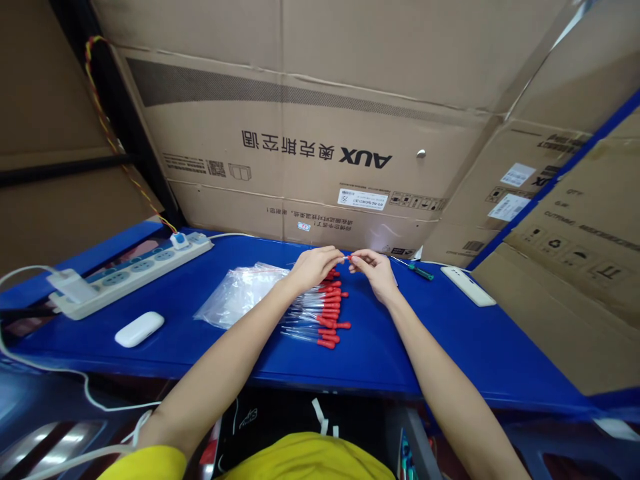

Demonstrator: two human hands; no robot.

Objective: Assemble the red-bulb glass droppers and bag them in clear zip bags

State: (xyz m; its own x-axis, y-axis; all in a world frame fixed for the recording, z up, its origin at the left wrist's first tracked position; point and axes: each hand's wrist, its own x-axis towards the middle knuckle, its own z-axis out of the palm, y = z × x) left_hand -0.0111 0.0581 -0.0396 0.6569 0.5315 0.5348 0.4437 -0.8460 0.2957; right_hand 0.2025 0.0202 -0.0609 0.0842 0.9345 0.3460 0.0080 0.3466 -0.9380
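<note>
Both my hands meet above the blue table (pixel 450 347), each pinching one end of a thin clear dropper with a red bulb (pixel 347 257). My left hand (pixel 315 265) grips the clear tube end with closed fingers. My right hand (pixel 375 270) pinches the red end. Just below them lies a row of several clear droppers with red bulbs (pixel 323 313), side by side on the table. A pile of clear plastic bags (pixel 240 293) lies to the left of the droppers, near my left forearm.
A white power strip (pixel 133 270) with a plugged-in adapter runs along the left. A white case (pixel 139 329) sits near the front left edge. A green screwdriver (pixel 421 271) and a white remote-like device (pixel 467 285) lie at the right. Cardboard boxes (pixel 310 153) wall the back and right.
</note>
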